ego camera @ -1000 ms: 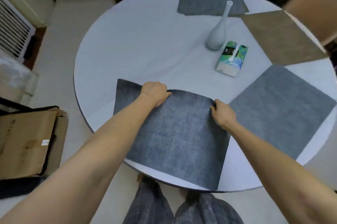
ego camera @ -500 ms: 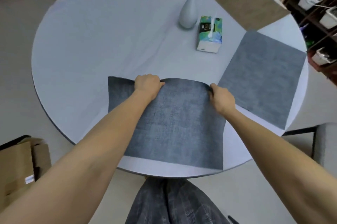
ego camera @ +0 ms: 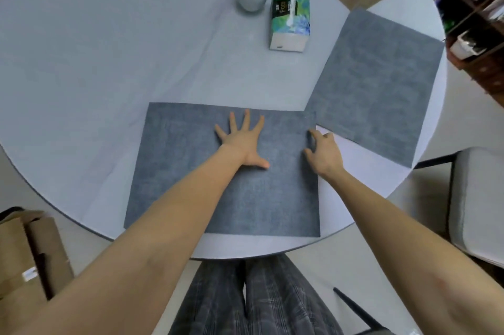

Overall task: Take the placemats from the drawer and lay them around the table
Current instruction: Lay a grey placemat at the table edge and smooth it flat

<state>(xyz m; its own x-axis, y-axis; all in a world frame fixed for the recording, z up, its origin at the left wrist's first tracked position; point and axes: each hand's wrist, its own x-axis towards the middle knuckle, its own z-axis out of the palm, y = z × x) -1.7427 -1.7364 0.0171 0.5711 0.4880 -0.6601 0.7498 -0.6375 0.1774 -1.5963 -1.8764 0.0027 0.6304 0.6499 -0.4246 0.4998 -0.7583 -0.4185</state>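
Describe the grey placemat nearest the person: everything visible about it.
The near placemat is a blue-grey rectangle with a woven-looking texture, lying flat at the table's near edge. The left hand presses on it with spread fingers; the right hand touches its right edge. Its far right corner meets the neighbouring grey placemat.

The left hand lies flat, palm down, fingers spread wide and pointing away. The right hand, near on its right, has its fingers curled, arm reaching forward.
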